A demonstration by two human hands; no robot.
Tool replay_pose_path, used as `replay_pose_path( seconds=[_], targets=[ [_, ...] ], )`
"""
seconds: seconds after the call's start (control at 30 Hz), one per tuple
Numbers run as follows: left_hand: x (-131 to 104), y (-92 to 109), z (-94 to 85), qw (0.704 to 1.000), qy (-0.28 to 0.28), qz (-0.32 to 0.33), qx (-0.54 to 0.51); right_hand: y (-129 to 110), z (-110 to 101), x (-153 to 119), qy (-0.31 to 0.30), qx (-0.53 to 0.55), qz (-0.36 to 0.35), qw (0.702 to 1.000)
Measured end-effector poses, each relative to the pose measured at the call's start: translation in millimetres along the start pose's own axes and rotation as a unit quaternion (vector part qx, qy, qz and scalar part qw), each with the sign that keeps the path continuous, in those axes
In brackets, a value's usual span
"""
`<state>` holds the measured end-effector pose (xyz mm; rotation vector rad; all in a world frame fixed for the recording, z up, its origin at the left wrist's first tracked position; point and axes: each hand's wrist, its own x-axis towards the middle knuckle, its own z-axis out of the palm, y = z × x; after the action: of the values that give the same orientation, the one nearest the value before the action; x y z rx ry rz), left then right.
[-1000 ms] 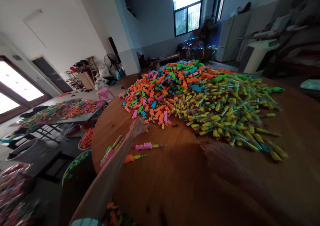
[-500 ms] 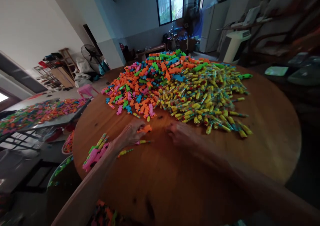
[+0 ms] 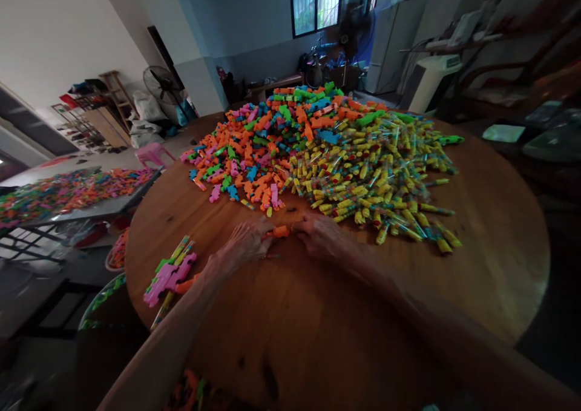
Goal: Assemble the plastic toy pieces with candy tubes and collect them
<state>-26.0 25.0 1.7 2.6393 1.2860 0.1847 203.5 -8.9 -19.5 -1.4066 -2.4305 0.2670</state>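
The left hand (image 3: 247, 238) is hiding one end of an orange toy (image 3: 280, 232); blur is masking what the right hand (image 3: 320, 234) is touching; the view's top edge is cutting off the barred window (image 3: 316, 4).

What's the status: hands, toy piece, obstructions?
Left hand holds orange toy piece. Right hand at its opposite end. Toy pile beyond the hands, not between them.

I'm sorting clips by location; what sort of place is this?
Probably a small workshop: colourful plastic pieces and yellow tubes heaped on a round table, more pieces on a second table.
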Motion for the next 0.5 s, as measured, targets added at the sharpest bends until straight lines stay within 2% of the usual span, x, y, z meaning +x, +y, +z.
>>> replay_pose_path(
  seconds=[0.23,0.5],
  targets=[
    [0.8,4.4,-4.6,1.0,-0.001,0.017,0.008,-4.3,-10.5,-1.2,-0.018,0.0,-0.002,1.0],
    [1.8,4.2,-5.0,0.999,-0.009,0.03,0.02,-4.3,-9.2,0.4,-0.024,-0.01,-0.015,1.0]
  ],
)
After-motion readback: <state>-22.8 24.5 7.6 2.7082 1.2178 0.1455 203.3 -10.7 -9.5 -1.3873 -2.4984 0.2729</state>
